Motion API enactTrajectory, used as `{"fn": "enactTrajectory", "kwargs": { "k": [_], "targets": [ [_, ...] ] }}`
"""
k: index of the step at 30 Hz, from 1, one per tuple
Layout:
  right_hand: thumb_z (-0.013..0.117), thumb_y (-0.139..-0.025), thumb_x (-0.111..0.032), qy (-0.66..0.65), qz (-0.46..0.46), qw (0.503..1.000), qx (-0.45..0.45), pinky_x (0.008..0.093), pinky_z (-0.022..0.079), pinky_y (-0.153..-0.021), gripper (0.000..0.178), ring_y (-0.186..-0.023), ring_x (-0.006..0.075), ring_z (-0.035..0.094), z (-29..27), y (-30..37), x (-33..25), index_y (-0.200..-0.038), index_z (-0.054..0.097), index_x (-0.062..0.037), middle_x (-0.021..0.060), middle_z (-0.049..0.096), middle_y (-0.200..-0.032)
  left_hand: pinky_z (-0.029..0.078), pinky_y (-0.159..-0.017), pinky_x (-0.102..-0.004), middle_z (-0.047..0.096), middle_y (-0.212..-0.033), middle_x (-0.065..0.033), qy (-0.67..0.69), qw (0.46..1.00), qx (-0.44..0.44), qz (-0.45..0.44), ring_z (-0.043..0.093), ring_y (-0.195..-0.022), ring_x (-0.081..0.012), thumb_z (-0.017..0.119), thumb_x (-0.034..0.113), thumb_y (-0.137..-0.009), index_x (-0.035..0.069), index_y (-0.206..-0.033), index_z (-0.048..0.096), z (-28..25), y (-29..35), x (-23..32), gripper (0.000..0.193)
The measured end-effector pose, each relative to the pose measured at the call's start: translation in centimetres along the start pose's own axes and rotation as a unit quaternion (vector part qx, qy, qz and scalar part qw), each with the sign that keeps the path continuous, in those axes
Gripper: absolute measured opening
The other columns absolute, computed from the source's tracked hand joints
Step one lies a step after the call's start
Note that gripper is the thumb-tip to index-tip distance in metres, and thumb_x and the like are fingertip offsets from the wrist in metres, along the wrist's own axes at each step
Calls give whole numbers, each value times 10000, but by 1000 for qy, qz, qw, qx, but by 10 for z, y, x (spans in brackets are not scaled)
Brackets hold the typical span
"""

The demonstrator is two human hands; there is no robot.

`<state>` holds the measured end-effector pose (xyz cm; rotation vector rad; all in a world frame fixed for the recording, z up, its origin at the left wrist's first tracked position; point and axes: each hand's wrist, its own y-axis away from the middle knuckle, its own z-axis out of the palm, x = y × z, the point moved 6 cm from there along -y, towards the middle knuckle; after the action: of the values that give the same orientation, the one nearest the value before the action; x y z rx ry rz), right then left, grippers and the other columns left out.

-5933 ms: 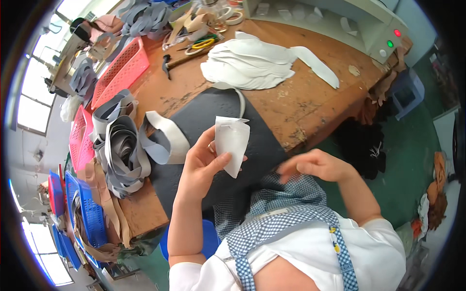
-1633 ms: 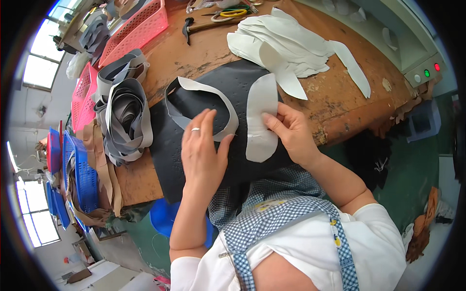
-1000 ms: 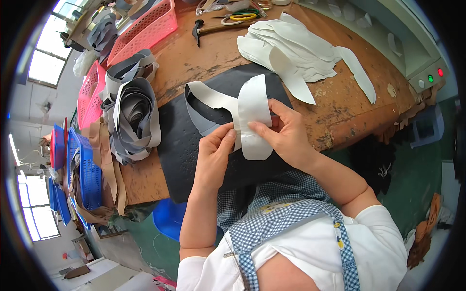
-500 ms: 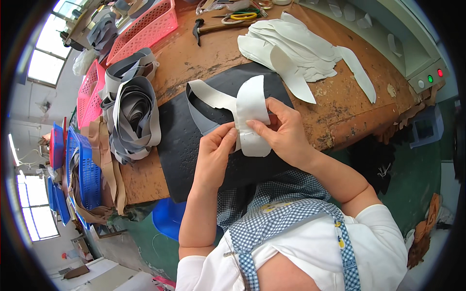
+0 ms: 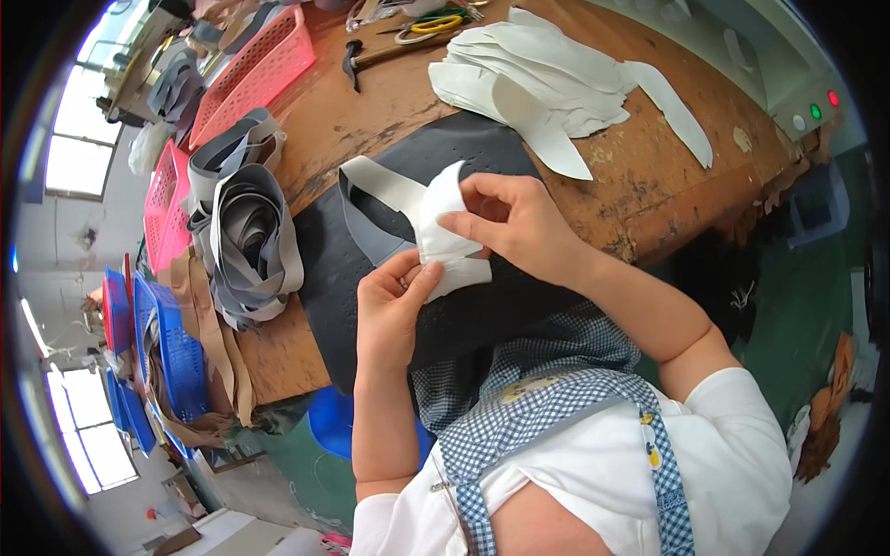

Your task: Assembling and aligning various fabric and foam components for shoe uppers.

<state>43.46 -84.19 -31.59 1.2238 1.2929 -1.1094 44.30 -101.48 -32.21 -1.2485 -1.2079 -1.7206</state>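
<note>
Both my hands hold a white curved piece (image 5: 442,222) above a black mat (image 5: 445,148). My left hand (image 5: 394,301) pinches its lower left part between thumb and fingers. Higher on the right, my right hand (image 5: 519,218) grips the piece's edge, thumb in front and fingers bent behind. A grey strap with a pale inner face (image 5: 382,183) loops out to the left from behind the white piece; how the two are joined is hidden. More white curved pieces (image 5: 538,79) lie heaped beyond the mat, one single piece (image 5: 675,113) apart at the right.
Rolled grey straps (image 5: 246,236) stand left of the mat, beside tan strips (image 5: 209,320) hanging over the table edge. Pink baskets (image 5: 255,79) and a blue basket (image 5: 171,343) are further left. A hammer (image 5: 394,54) and yellow-handled scissors (image 5: 434,26) lie at the back.
The white piece, flatter and upright before, is now bent and tilted between my hands. My right hand has moved up and left along its edge. The whole view has shifted slightly.
</note>
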Motion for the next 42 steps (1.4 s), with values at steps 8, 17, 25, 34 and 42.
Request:
{"fn": "enactTrajectory", "kwargs": {
  "k": [8, 17, 25, 34, 42],
  "targets": [
    [729, -848, -120, -114, -44, 992, -14, 248, 518, -717, 215, -804, 78, 628, 2, -11, 2, -1006, 646, 0, 39, 683, -877, 480, -848, -236, 698, -1005, -114, 14, 1000, 3, -6, 648, -901, -120, 652, 48, -905, -123, -1174, 588, -10, 2, -5, 326],
    [726, -835, -102, -92, -39, 995, 5, 254, 519, -719, 197, -783, 84, 629, 5, -9, 8, -989, 648, -9, 38, 681, -862, 480, -857, -248, 695, -1010, -104, 6, 1000, -9, 4, 643, -908, -119, 652, 48, -905, -116, -1187, 586, -11, 4, -2, 333],
    [704, -845, -84, -56, -36, 997, 26, 256, 513, -738, 185, -832, 90, 619, 12, -4, 7, -998, 618, -23, 41, 662, -927, 494, -776, -223, 699, -957, -79, -10, 1000, 6, 7, 640, -835, -95, 654, 96, -923, -107, -1214, 580, 1, 5, -9, 362],
    [738, -806, -91, -81, -54, 995, 34, 235, 506, -705, 257, -806, 95, 622, 7, -24, 12, -1021, 610, -29, 44, 664, -900, 510, -870, -271, 686, -1060, -122, 12, 999, -31, 12, 658, -957, -142, 656, 44, -902, -103, -1348, 459, 5, 9, -6, 508],
    [759, -784, -93, -76, -45, 995, 45, 246, 503, -718, 296, -773, 90, 608, 22, -12, 10, -1029, 601, -46, 26, 655, -869, 528, -804, -261, 694, -1004, -114, 50, 998, -5, -25, 666, -888, -129, 664, 65, -903, -105, -1246, 541, 7, 13, -12, 403]
  ]
}}
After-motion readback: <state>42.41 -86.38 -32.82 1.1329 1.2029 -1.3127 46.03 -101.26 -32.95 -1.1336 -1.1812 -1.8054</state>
